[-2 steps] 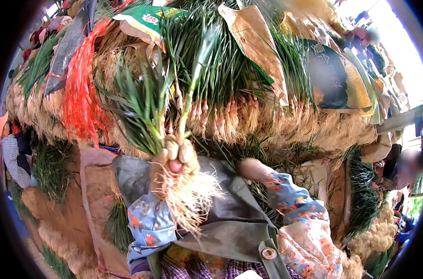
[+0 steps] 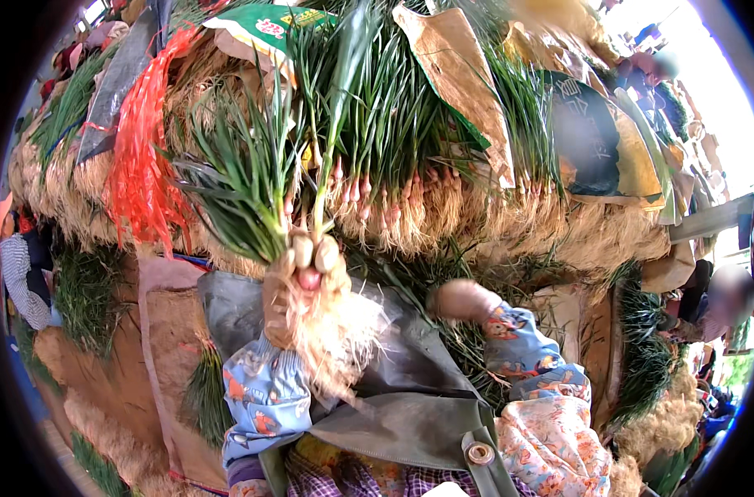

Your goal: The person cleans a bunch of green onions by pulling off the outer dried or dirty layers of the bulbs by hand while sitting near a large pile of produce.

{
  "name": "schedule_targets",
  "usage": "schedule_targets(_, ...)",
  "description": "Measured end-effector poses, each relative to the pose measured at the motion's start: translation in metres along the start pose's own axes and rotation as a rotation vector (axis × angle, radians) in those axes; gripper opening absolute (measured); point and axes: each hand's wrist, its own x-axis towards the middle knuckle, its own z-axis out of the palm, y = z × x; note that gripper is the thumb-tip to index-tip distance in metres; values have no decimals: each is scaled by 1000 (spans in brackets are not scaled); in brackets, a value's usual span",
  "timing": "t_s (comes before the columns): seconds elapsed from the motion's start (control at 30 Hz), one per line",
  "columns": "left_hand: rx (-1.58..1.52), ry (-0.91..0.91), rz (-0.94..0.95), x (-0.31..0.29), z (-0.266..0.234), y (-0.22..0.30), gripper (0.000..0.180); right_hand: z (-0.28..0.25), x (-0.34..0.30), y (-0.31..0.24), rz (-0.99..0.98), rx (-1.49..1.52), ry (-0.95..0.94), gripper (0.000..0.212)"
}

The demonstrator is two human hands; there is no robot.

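My left hand [image 2: 279,311] is closed round a bunch of green garlic [image 2: 248,203] in front of my lap. The leaves point up and away, and a pinkish bulb [image 2: 309,279] shows below my fingers. Long pale roots [image 2: 337,344] hang loose beneath it. My right hand [image 2: 466,300] is off to the right, apart from the bunch, over scattered green leaves [image 2: 468,348]. Motion blurs it and its fingers cannot be made out. A dark grey apron [image 2: 393,431] covers my lap.
Ahead stands a long heap of green garlic [image 2: 393,178], roots toward me, partly covered by opened sacks [image 2: 460,74]. Red plastic strips [image 2: 149,157] hang at its left. More green bundles [image 2: 642,348] lie at the right. Other people [image 2: 25,277] are at both edges.
My right hand has shifted slightly to the right. The bunch in my left hand has risen a little, and its roots have swung inward.
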Motion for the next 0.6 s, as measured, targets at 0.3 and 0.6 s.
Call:
schedule_targets(0.3,-120,127,-4,-5,-3,-5,15,-129,51,-122,-345,733,774,30)
schedule_targets(0.6,39,80,-23,1,2,-16,25,-15,32,-6,-142,-285,178,16)
